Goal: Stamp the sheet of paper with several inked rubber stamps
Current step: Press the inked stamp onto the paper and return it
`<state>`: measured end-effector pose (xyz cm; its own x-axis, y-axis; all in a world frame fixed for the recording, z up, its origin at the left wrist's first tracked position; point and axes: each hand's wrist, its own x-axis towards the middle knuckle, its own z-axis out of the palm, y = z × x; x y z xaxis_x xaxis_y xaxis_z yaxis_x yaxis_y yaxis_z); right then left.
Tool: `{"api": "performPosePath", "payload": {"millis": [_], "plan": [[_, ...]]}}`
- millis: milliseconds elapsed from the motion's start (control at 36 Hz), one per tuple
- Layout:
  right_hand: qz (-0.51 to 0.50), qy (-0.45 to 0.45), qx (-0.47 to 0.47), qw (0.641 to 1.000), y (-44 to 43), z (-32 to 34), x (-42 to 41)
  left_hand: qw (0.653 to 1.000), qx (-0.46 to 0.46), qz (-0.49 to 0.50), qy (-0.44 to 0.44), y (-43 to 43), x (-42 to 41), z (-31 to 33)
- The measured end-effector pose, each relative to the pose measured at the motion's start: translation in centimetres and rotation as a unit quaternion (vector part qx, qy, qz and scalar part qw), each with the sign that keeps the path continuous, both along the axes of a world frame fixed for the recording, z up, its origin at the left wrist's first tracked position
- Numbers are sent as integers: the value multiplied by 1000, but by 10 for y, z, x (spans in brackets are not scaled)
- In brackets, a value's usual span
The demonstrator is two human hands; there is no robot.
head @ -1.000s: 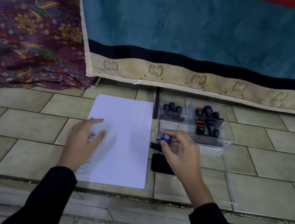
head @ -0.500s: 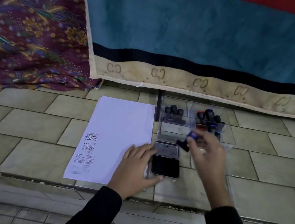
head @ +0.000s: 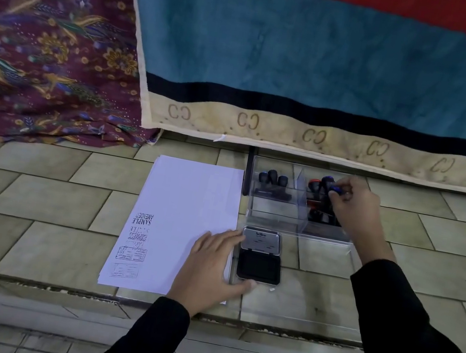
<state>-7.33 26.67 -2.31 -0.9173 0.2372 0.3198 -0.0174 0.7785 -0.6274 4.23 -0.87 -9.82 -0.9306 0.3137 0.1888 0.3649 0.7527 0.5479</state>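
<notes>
We are resting our left hand (head: pixel 213 269), fingers loosely spread, on the sheet of paper (head: pixel 188 209) lying just left of the ink pad (head: pixel 259 266). Beyond the ink pad, our right hand (head: pixel 354 207) is pinching a blue-topped stamp (head: pixel 335 190) in the right compartment of the clear box (head: pixel 274 219).

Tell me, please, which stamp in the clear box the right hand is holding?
The blue-topped stamp in the right compartment: the right hand pinches it, while the three black stamps in the left compartment stand untouched.
</notes>
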Motion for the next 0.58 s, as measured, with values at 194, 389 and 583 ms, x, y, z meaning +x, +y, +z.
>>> {"api": "performPosePath", "payload": {"millis": [194, 389, 583], "plan": [[29, -70, 102, 992, -2, -4, -8, 1000, -6, 3, 6, 1, 0, -1], [30, -132, 118, 984, -7, 1, -12, 1000, -8, 3, 11, 1, 0, 0], [22, -132, 138, 981, -10, 6, -9, 1000, 5, 8, 1, 2, 1, 2]]}}
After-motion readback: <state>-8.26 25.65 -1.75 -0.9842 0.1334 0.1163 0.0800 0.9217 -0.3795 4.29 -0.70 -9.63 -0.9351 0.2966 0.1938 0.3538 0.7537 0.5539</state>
